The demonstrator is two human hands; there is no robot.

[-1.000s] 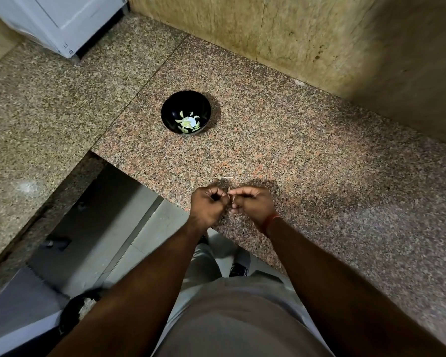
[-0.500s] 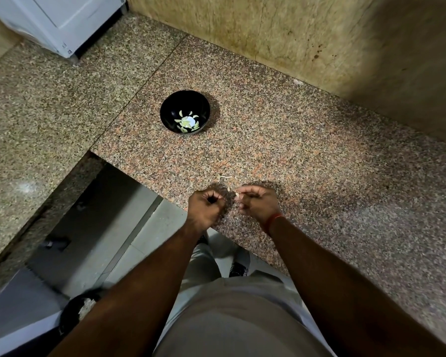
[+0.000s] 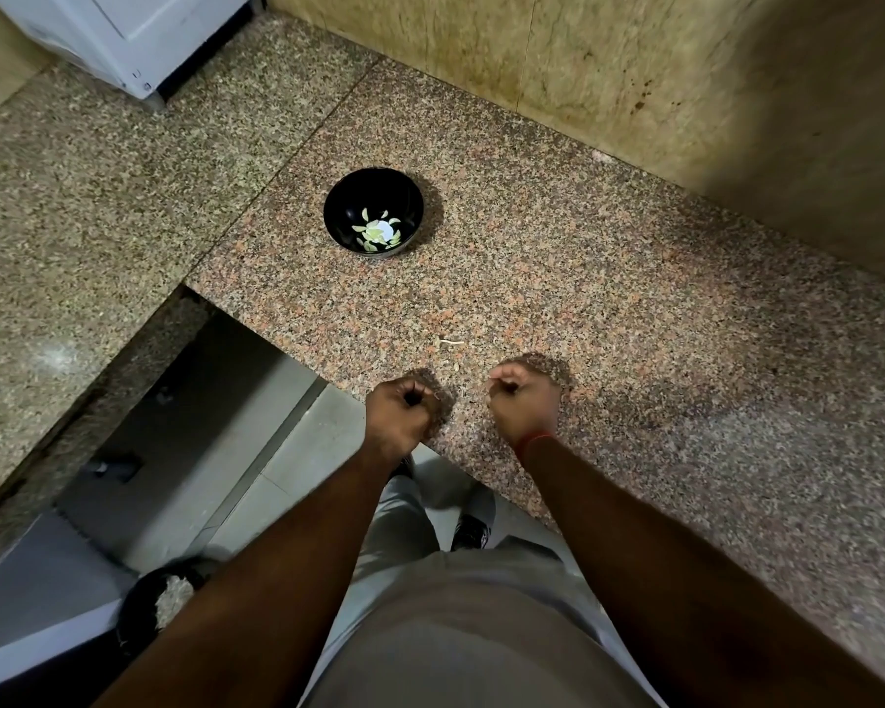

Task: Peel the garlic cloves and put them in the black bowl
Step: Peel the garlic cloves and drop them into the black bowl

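Black bowl [image 3: 373,212]: standing on granite counter [image 3: 609,298], well ahead of both hands; pale pieces showing on its floor, whether painted pattern or peeled cloves not clear.
Left hand [image 3: 399,413]: hovering at counter edge, fingers curled into a fist; contents hidden.
Right hand [image 3: 524,401]: hovering apart from the left, fingers curled; any clove inside not visible.
Skin scraps [image 3: 450,343]: lying on counter just beyond the hands.
Progress, judging: peeling under way, number of cloves done or remaining not showing.
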